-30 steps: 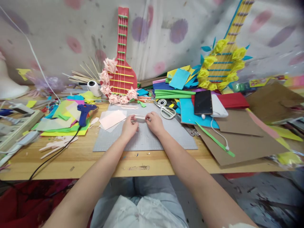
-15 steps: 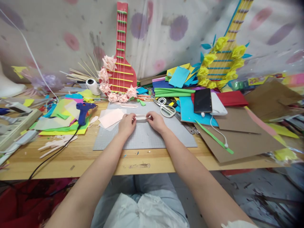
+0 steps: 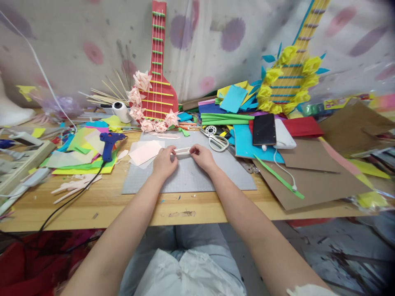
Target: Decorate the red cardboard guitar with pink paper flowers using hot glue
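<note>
Between my hands is a narrow pale pink paper strip (image 3: 182,151), folded or doubled lengthwise. My left hand (image 3: 166,161) pinches its left end, and my right hand (image 3: 202,157) pinches the right end. Both hands are just over a grey cutting mat (image 3: 191,181). Pale pink paper sheets (image 3: 144,152) lie beside my left hand. Beyond my right hand rests a pair of scissors (image 3: 218,142) with light handles. A thin pink paper offcut (image 3: 163,136) lies near the mat's far edge.
A blue glue gun (image 3: 108,148) lies on coloured papers at left, its cord crossing the table edge. A red paper guitar with pink flowers (image 3: 160,94) stands behind the mat. At right are a phone (image 3: 264,130), a white power bank (image 3: 284,135) and brown cardboard (image 3: 314,185).
The strip has tilted slightly, its right end a little higher, and a gap shows between its two long edges. Both hands keep their pinch, nearly in place.
</note>
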The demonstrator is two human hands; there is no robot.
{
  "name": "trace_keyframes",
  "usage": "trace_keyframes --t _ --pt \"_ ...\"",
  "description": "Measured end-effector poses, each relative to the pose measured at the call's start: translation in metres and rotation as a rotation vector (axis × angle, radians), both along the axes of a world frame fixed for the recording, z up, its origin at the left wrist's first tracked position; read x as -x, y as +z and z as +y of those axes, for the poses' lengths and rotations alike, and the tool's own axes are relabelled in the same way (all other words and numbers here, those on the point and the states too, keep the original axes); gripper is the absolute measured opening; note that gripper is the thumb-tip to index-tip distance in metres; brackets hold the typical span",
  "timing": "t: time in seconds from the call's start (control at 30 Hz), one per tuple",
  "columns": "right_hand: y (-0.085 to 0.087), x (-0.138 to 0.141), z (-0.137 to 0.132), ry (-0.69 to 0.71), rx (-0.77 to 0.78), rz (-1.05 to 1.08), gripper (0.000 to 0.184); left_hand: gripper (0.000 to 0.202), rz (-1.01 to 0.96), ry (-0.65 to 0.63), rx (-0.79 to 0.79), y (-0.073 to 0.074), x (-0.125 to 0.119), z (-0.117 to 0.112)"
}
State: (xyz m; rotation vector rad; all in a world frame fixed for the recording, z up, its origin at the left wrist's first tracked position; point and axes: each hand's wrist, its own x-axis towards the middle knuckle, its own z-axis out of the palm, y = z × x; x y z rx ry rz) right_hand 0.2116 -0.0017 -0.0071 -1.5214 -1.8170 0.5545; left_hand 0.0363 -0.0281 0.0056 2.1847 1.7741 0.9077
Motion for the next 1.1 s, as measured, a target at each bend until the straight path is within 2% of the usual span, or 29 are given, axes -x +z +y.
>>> trace_keyframes --t 0.27,0.53,0.67,0.8,1.1 --pt "-0.004 0.002 0.003 0.009 0.101 0.183 0.013 0.027 -0.058 0.091 0.120 -0.001 0.002 0.004" --pt "-0.007 0.009 0.003 -0.055 0.108 0.195 0.016 0.031 -0.078 0.138 0.057 -0.004 0.004 0.005" --pt "-0.001 0.012 -0.003 -0.038 0.084 0.112 0.014 0.037 -0.052 0.094 -0.009 -0.002 0.004 0.003" --pt "0.003 0.012 -0.006 -0.033 0.092 0.048 0.012 0.045 -0.047 0.048 0.005 -0.002 0.002 0.002" --pt "0.000 0.012 -0.002 -0.050 0.131 0.102 0.013 0.035 -0.064 0.077 0.043 -0.007 0.003 0.007"
